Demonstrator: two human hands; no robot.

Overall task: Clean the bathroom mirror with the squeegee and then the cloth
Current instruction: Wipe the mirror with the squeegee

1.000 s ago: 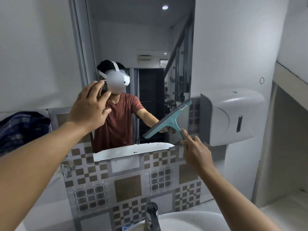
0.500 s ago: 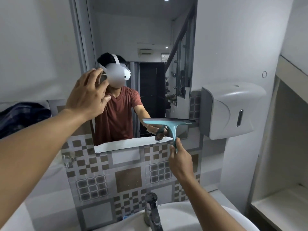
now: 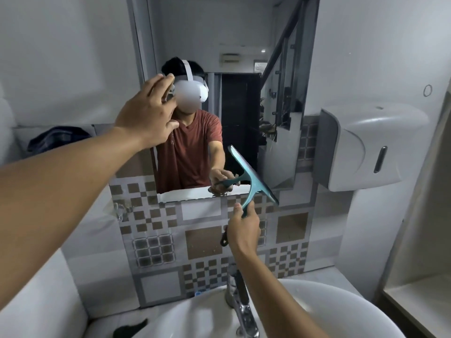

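Here the right hand (image 3: 244,230) was closed around the handle of the teal squeegee (image 3: 252,178), gripping it low on the stem with the thumb up along the side. The blade stood tilted, its upper end leaning left and its lower end pointing down to the right, and it lay across the lower right part of the mirror (image 3: 244,93), with its lower tip past the mirror's bottom edge over the patterned tiles (image 3: 202,240). Whether the blade actually touched the glass could not be told. A dark loop hung from the bottom of the handle beneath the hand.

The left hand (image 3: 148,115) was raised at the mirror's left edge, fingers spread and loose, holding nothing; it was wide open, palm toward the glass. Whether it touched the glass could not be told.

The mirror showed the person's reflection in a red shirt, one arm stretched out to the reflected squeegee. A white wall dispenser (image 3: 371,147) was mounted just right of the mirror. Below, a chrome tap (image 3: 240,296) stood at the back of a white basin (image 3: 341,311). A dark checked cloth (image 3: 58,140) lay bunched on the ledge to the left, well apart from both hands
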